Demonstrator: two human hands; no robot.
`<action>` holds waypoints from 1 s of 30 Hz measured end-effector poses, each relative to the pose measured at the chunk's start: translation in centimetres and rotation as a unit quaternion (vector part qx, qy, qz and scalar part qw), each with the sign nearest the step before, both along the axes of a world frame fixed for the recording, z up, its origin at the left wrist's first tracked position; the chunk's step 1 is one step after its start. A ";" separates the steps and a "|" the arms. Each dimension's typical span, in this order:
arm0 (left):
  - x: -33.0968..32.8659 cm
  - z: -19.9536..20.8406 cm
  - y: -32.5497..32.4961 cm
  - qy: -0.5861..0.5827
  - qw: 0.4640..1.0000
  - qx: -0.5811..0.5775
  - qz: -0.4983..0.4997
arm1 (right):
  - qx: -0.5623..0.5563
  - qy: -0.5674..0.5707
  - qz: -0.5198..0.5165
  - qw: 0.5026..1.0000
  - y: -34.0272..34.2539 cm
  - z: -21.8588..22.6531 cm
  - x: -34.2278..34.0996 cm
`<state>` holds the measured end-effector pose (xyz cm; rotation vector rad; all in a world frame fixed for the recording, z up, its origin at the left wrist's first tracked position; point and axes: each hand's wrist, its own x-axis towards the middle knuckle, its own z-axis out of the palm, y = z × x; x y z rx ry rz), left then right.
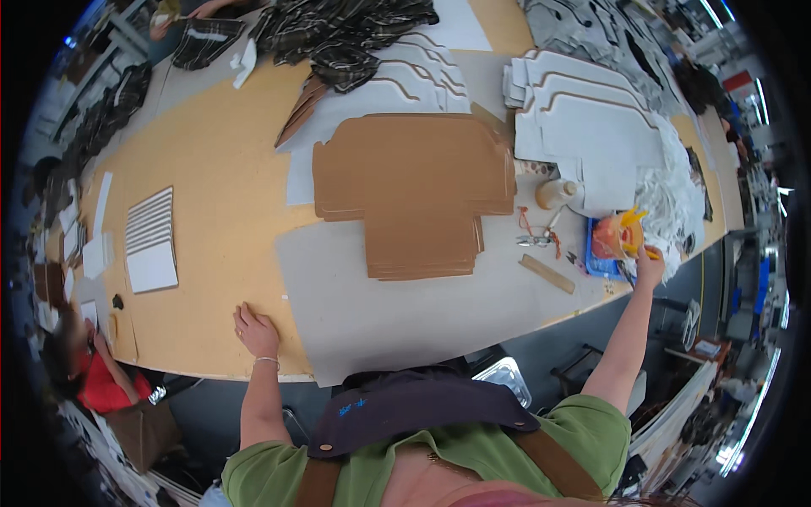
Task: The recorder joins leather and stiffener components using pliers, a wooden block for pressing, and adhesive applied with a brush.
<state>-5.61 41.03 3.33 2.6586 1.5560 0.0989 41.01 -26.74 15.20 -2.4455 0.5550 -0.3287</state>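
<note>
— What can't you make out from where you sit?

— My right hand [649, 269] is far out at the table's right edge, small and bent by the lens. It reaches to an orange and yellow thing [621, 235] on a blue tray [598, 264]; I cannot tell whether the fingers grip it or only touch it.

— And the surface?

— A long tan table [211, 228] in a busy workshop. A grey sheet [405, 304] lies before me, with a stack of brown cardboard cutouts [414, 182] on it. White cutouts [591, 127] lie beyond, checked cloth [338, 34] at the far end.

— Your hands?

— My left hand [255, 331] rests flat on the table, fingers loosely together, just beside the grey sheet's left edge. My right arm is stretched nearly straight.
</note>
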 end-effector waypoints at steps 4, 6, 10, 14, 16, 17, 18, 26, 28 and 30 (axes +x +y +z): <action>1.5 -1.5 -0.3 -0.024 0.999 -0.015 0.044 | -0.221 0.125 0.002 0.967 -0.2 1.2 1.0; 1.4 -2.1 -0.5 -0.040 0.997 0.046 0.053 | -0.319 -0.020 -0.002 0.948 3.6 1.8 0.4; 2.0 -0.7 -1.2 -0.053 0.994 0.025 0.088 | -0.093 -0.100 0.157 0.978 15.2 2.4 -4.5; 2.7 -1.2 -1.1 -0.035 0.996 0.015 0.083 | 0.004 0.069 0.320 0.945 21.9 -5.6 -10.9; 2.0 -2.4 0.8 -0.027 0.995 0.034 0.090 | -0.044 0.078 0.366 0.926 24.2 -8.0 -12.7; 3.9 -2.4 1.0 -0.031 0.996 0.033 0.082 | -0.076 0.081 0.367 0.924 24.5 -8.9 -13.3; 6.8 -1.6 1.4 -0.115 0.992 0.017 0.053 | -0.077 0.080 0.357 0.927 24.5 -9.6 -13.6; 39.5 8.3 -6.6 -0.414 0.820 -0.237 -0.315 | -0.122 -0.077 0.453 0.880 24.4 -13.7 -14.8; 46.3 7.3 -10.6 -0.405 0.775 -0.326 -0.359 | -0.099 -0.071 0.455 0.882 24.5 -13.6 -14.9; 52.1 6.8 -15.2 -0.353 0.760 -0.396 -0.376 | -0.077 -0.052 0.464 0.881 24.2 -13.1 -14.7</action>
